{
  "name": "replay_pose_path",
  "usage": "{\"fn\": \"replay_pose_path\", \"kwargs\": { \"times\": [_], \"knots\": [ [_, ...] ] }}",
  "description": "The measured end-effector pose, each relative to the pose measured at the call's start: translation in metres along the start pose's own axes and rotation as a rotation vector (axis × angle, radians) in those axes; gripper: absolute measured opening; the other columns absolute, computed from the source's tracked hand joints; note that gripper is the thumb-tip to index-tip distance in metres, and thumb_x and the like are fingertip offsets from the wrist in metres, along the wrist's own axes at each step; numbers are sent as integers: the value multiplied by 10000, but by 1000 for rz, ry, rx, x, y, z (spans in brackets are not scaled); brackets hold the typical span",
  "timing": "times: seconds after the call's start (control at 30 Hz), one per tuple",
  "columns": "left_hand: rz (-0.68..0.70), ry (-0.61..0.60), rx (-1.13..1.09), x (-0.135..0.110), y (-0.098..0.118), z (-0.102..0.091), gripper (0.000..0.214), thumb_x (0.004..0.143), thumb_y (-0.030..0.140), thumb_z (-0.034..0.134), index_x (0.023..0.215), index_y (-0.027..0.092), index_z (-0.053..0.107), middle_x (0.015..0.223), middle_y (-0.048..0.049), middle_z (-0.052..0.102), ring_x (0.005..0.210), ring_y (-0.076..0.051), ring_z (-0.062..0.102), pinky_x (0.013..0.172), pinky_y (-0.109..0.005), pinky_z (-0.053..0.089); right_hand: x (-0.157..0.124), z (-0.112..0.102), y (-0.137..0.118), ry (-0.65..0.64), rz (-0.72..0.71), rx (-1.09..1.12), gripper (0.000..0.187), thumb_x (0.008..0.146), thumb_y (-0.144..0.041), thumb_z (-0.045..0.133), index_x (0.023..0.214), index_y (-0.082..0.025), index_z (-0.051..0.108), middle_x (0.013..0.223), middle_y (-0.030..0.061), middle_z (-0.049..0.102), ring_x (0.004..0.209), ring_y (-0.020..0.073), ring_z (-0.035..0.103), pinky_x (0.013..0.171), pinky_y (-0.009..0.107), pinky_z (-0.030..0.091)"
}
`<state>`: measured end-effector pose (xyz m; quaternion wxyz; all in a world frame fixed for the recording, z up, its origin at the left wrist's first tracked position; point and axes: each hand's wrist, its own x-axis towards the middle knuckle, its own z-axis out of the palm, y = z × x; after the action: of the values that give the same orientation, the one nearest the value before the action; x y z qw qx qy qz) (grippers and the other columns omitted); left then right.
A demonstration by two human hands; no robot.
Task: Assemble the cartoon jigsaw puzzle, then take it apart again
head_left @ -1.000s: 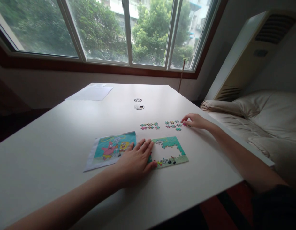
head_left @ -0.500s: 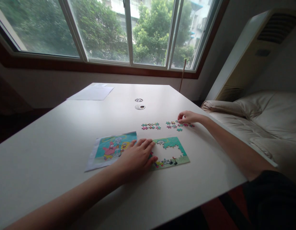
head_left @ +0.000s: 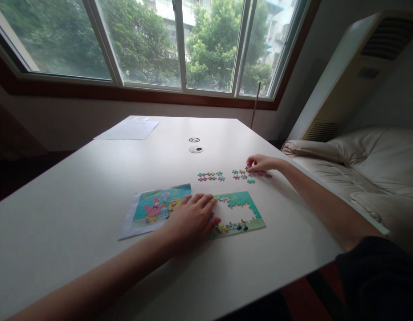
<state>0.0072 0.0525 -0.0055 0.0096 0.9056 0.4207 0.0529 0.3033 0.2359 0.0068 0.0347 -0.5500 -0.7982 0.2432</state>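
My left hand (head_left: 194, 218) lies open, fingers stretched out, over the left side of a partly assembled jigsaw puzzle (head_left: 243, 198) and the right edge of a cartoon picture sheet (head_left: 156, 207). The puzzle has a filled border and a white gap in its middle; its left part is hidden under the hand. Beyond it, my right hand (head_left: 259, 163) is pinched closed at the loose jigsaw pieces, with a small jigsaw piece (head_left: 247, 168) at its fingertips. Several loose jigsaw pieces (head_left: 211, 176) lie in rows to the left of that hand, and others are partly covered by it.
White paper (head_left: 129, 129) lies at the table's far left. Two round cable-hole fittings (head_left: 195, 150) sit in the white tabletop (head_left: 75, 191). A beige sofa (head_left: 326, 151) stands along the right side, below a tall floor unit (head_left: 340, 67). Windows (head_left: 206, 44) are behind.
My right hand has shifted very slightly left over the loose pieces, its fingertips drawn closer together. My left hand stays in place on the puzzle.
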Motion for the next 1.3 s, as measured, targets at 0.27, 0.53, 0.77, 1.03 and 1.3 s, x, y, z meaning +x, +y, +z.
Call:
{"fn": "replay_pose_path", "kwargs": {
  "times": [0.27, 0.53, 0.77, 1.03, 1.3],
  "knots": [
    [10, 39, -26, 1, 0, -2, 362, 913, 377, 363, 1195, 180, 476, 1197, -91, 533, 1116, -252, 456, 933, -408, 348, -38, 33, -53, 38, -344, 257, 297, 723, -390, 608, 854, -123, 598, 746, 41, 630, 631, 106, 536, 559, 222, 394],
    [23, 61, -31, 2, -1, 0, 327, 912, 360, 372, 1153, 179, 498, 1145, -92, 547, 1090, -251, 459, 915, -402, 351, -73, 75, -102, 42, -453, 244, 175, 732, -318, 625, 815, -164, 647, 776, 25, 668, 697, 123, 557, 606, 230, 401],
    [45, 99, -28, 1, -3, 5, 344, 912, 356, 373, 1196, 192, 477, 1194, -96, 508, 1080, -254, 454, 900, -410, 364, -70, 77, -100, 90, -436, 162, 158, 740, -304, 616, 814, -171, 658, 751, 8, 659, 651, 111, 521, 581, 223, 368],
    [105, 114, -43, 0, -3, 8, 348, 912, 350, 378, 1245, 269, 442, 1216, -68, 489, 1092, -260, 440, 902, -433, 360, -75, 71, -96, 110, -421, 146, 134, 750, -274, 596, 809, -167, 651, 718, 4, 620, 648, 106, 510, 580, 214, 355],
    [115, 90, -34, 1, -3, 5, 358, 919, 360, 360, 1252, 260, 442, 1209, -77, 498, 1106, -259, 439, 917, -428, 350, -75, 78, -101, 136, -391, 106, 124, 735, -273, 614, 782, -165, 655, 659, -15, 595, 594, 88, 476, 560, 200, 324]
  ]
}}
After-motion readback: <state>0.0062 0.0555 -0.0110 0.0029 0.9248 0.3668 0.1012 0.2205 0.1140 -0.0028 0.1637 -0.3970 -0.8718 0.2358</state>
